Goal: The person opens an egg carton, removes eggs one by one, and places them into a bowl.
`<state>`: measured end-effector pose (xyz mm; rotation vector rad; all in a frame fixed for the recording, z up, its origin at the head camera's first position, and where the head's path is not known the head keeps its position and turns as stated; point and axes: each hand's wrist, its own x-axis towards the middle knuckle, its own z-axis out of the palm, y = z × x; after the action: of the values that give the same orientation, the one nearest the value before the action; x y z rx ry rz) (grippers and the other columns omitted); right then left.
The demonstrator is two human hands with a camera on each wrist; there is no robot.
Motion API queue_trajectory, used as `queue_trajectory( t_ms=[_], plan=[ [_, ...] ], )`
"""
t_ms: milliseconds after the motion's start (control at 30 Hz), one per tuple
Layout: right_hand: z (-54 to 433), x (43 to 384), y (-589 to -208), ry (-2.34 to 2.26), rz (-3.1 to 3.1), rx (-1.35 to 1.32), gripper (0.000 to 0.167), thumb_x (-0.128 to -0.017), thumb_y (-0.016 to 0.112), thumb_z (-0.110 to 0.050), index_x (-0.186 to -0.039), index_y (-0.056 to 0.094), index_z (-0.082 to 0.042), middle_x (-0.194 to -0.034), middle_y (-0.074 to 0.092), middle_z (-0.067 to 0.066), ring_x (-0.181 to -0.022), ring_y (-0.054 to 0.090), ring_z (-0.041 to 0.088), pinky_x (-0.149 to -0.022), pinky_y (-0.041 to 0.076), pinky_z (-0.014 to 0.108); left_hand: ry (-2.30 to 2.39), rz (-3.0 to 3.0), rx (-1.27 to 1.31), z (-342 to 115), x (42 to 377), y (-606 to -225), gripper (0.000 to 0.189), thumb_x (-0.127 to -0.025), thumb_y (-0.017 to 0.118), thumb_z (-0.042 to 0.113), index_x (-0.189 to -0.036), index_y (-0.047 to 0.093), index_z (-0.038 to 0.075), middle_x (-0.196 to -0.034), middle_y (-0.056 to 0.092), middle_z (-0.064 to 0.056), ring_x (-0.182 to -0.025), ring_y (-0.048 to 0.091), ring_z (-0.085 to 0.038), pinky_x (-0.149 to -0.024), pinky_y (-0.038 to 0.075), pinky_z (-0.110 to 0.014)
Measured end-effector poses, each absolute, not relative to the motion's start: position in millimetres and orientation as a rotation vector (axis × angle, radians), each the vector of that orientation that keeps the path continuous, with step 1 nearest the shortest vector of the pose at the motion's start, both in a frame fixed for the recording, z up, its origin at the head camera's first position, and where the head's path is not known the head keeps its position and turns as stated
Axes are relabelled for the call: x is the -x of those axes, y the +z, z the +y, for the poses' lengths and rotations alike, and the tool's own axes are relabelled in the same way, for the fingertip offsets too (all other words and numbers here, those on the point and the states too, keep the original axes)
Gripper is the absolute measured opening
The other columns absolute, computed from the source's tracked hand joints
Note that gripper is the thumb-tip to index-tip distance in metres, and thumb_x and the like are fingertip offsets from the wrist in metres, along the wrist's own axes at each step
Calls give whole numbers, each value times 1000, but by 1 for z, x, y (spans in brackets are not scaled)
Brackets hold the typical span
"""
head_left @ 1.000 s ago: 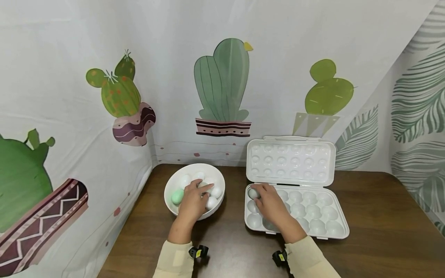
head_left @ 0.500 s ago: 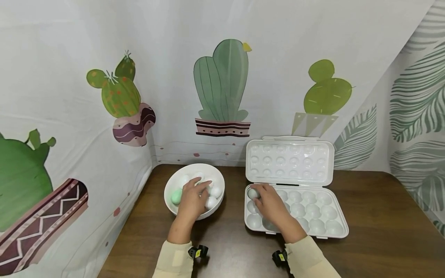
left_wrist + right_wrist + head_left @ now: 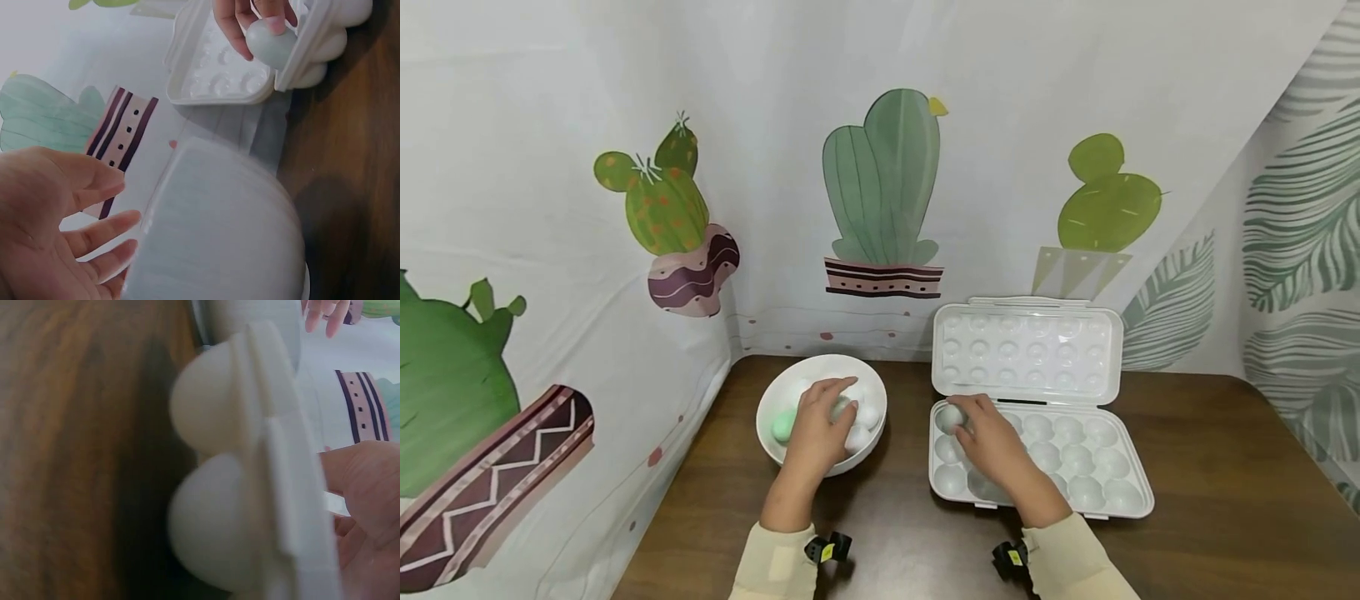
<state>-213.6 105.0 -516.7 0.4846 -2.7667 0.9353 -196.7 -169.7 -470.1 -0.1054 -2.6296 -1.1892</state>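
My right hand [image 3: 992, 437] holds a pale egg [image 3: 951, 418] by its fingertips and thumb at the back left pocket of the white egg carton [image 3: 1146, 500]. In the left wrist view, the egg [image 3: 270, 45] sits at the tray's edge with the thumb on it. Over the white bowl [image 3: 767, 400], my left hand [image 3: 815, 425] has its fingers spread and relaxed. No egg shows between those fingers in the left wrist view. A mint-green egg [image 3: 783, 426] lies in the bowl to the left of that hand, and white eggs [image 3: 868, 416] lie to its right.
The carton's lid [image 3: 1026, 354] stands raised at the back, against the cactus-print cloth [image 3: 1000, 208]. Dark wood tabletop [image 3: 910, 517] lies between bowl and carton. Each wrist wears a small black camera [image 3: 829, 548].
My left hand has shifted slightly over the bowl, and an egg now shows beneath its fingers. The right hand stays at the same pocket, its thumb a little farther right.
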Motion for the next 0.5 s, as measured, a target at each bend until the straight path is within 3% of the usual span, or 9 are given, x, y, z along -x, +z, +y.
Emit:
queue_trajectory(
  t_ms=[100,233,333,500],
  plan=[
    [108,213,-511,942,-2750,-484,48,-91,73,-11,-137,59,-13,-126,60,15,-95,67,29,-82,55,46,-1230,-2589,122,-165,194,-465,36,-97,65,21,-132,67,22,-135,61,-5,-135,49,-28,-114,40,-48],
    [109,210,-503,968,-2721,-490,48,-92,72,-13,-138,58,-15,-128,59,13,-100,68,29,-84,55,46,-1276,-2526,173,-159,192,-463,34,-97,65,18,-130,69,23,-128,64,0,-124,57,-23,-102,50,-45],
    [110,208,-498,983,-2701,-501,47,-93,72,-14,-138,58,-15,-129,59,13,-105,68,30,-87,56,47,-1299,-2482,238,-154,192,-463,34,-96,65,14,-129,69,20,-122,67,1,-114,62,-22,-92,55,-45],
    [109,202,-489,1004,-2660,-529,47,-93,73,-17,-138,58,-17,-130,59,11,-112,66,30,-92,55,48,-1297,-2453,300,-147,188,-460,38,-92,71,9,-129,68,15,-118,68,-1,-108,64,-22,-87,56,-45]
  ],
)
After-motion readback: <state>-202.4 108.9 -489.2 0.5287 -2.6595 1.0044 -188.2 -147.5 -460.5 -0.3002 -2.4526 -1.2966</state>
